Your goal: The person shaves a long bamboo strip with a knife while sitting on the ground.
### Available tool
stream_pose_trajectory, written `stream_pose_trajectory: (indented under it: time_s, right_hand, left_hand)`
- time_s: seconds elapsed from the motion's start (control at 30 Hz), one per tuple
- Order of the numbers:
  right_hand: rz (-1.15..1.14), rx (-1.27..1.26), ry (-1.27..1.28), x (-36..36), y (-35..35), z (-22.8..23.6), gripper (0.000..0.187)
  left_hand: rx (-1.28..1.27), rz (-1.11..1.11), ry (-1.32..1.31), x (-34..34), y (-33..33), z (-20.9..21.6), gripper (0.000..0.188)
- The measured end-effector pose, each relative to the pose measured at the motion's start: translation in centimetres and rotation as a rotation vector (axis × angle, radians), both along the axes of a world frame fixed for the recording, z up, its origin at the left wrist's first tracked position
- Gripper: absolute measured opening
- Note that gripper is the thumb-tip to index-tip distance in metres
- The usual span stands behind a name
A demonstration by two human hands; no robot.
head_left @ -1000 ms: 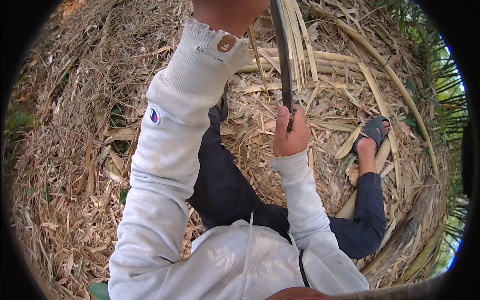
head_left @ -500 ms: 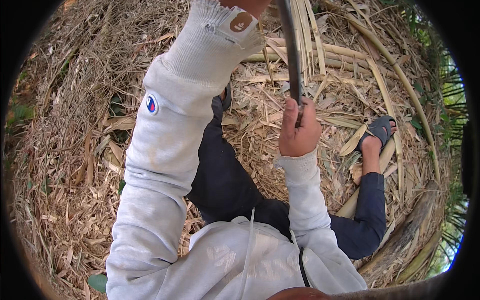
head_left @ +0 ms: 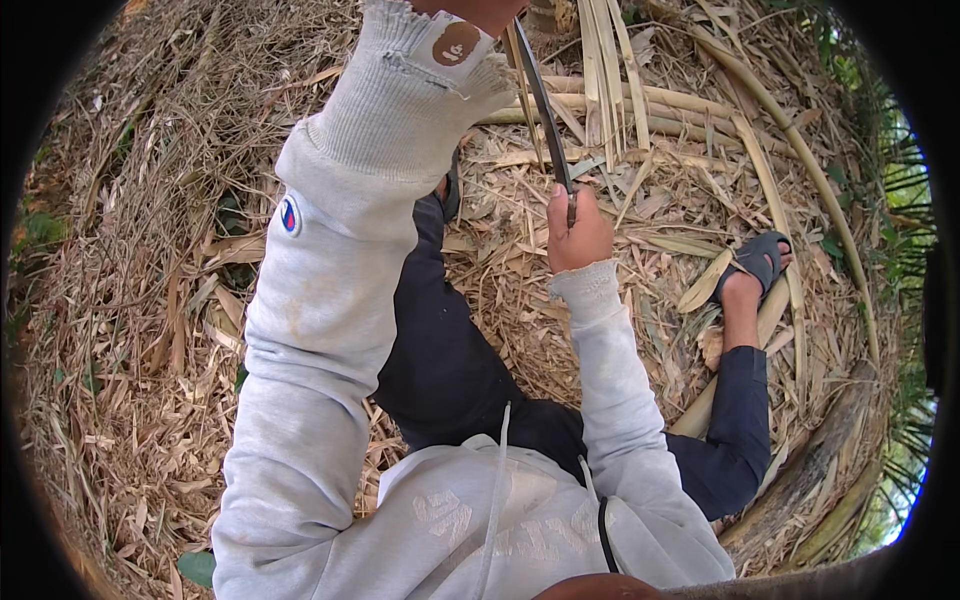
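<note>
My right hand point(head_left: 580, 232) is closed around the handle of a long, dark, slightly curved machete point(head_left: 547, 115), its thumb lying along the near end. The blade slants up and to the left, toward my left hand point(head_left: 485, 12). That hand is cut off by the top edge, so its fingers are hidden. Thin bamboo strips point(head_left: 523, 90) run down from beside it, left of the blade; whether the hand grips them I cannot see. A bundle of pale split strips point(head_left: 603, 70) lies just right of the blade.
Dry leaves and shavings point(head_left: 520, 300) cover the ground. Bamboo poles point(head_left: 690, 105) lie across the far side, and a long curved pole point(head_left: 800, 140) bends down the right. My sandalled foot point(head_left: 757, 262) rests at right, near a log point(head_left: 815, 455).
My right hand has moved slightly left and away from me. The machete now tilts further left at its far end. My left hand and the thin strips have shifted a little left.
</note>
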State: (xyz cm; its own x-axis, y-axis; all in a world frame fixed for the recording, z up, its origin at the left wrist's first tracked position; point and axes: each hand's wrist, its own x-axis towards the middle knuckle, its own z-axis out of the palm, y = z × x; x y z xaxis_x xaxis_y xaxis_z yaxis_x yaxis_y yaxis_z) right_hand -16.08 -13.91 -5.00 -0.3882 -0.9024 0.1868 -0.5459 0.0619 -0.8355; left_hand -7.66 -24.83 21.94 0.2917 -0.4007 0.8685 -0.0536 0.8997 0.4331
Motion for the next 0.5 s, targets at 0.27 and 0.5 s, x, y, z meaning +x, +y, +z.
stream_pose_trajectory:
  time_s: [0.27,0.5]
  right_hand:
    - [-0.041,0.044,-0.073,2.0,1.4,-5.0,0.031]
    - [-0.077,0.015,-0.088,1.4,1.1,-5.4,0.033]
  left_hand:
    - [0.162,-0.204,-0.099,1.7,0.6,-1.7,0.067]
    - [0.269,-0.396,-0.042,0.6,2.6,-0.7,0.078]
